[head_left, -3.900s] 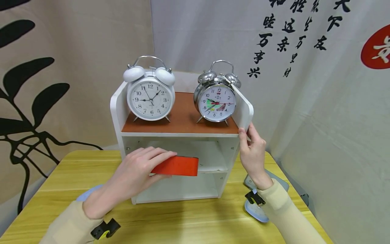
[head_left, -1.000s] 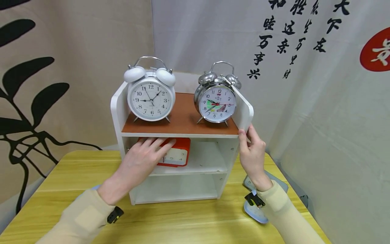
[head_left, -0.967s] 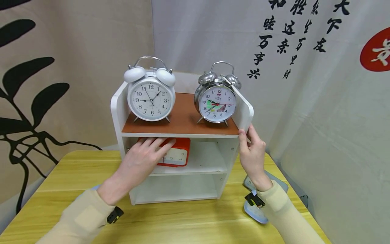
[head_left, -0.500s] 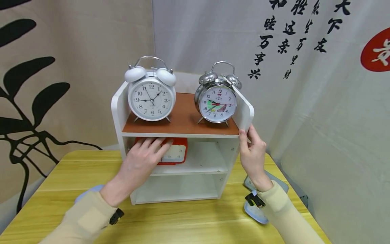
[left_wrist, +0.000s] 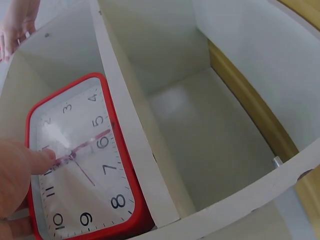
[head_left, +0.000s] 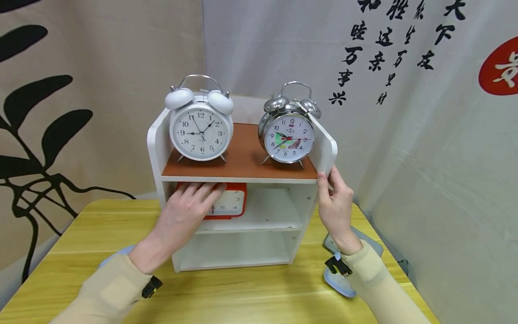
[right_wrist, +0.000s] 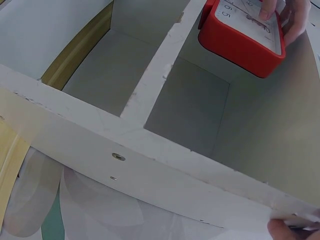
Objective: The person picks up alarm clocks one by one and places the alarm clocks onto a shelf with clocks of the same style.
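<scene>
A red square alarm clock point(head_left: 230, 202) with a white face stands in the left part of the middle compartment of a white shelf unit point(head_left: 251, 249). My left hand point(head_left: 184, 211) grips it from the left, partly covering it in the head view. In the left wrist view the thumb point(left_wrist: 40, 160) presses on the clock face point(left_wrist: 82, 180) near the 12, with other fingers around its top edge. My right hand point(head_left: 337, 200) pinches the front edge of the unit's right side panel. On the brown top stand a white twin-bell clock point(head_left: 202, 134) and a silver twin-bell clock point(head_left: 288, 137).
The unit stands on a yellow wood-grain table point(head_left: 226, 297). Beside my right wrist lie a grey flat object point(head_left: 370, 238) and a pale blue rounded object point(head_left: 340, 282). Another blue object point(head_left: 115, 255) shows behind my left forearm. Printed curtains point(head_left: 429, 157) hang behind.
My left hand has carried the red clock from in front of the unit into the middle compartment, now face outward, then slid it slightly left. The right hand has stayed on the side panel.
</scene>
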`<state>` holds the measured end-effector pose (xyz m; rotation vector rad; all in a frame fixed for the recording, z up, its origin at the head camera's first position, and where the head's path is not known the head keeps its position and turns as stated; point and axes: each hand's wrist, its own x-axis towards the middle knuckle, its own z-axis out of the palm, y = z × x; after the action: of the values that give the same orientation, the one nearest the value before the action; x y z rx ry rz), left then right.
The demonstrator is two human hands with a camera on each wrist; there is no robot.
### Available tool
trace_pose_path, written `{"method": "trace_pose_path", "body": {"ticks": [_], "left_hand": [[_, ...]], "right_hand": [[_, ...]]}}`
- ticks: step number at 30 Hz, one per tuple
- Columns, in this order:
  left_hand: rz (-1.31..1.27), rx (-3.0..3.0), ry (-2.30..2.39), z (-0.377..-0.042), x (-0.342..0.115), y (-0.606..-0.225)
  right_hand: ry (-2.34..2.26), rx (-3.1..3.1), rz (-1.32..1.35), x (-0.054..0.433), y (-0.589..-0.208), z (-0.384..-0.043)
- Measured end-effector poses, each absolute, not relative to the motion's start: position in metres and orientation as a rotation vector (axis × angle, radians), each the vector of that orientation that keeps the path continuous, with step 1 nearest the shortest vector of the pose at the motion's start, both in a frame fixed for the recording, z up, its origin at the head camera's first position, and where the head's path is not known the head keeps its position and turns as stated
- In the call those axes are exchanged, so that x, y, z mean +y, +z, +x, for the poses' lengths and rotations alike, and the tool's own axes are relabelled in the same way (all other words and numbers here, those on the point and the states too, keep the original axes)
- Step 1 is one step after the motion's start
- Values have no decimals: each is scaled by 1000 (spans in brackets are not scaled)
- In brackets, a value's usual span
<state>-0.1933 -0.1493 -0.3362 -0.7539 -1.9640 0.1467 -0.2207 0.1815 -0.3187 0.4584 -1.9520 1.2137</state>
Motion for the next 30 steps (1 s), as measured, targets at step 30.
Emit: {"method": "trace_pose_path", "body": {"ticks": [30], "left_hand": [[-770,-2044,57,-193,-163,-330]], "right_hand": [[1218,-1958,467,182,-320,-221]]}}
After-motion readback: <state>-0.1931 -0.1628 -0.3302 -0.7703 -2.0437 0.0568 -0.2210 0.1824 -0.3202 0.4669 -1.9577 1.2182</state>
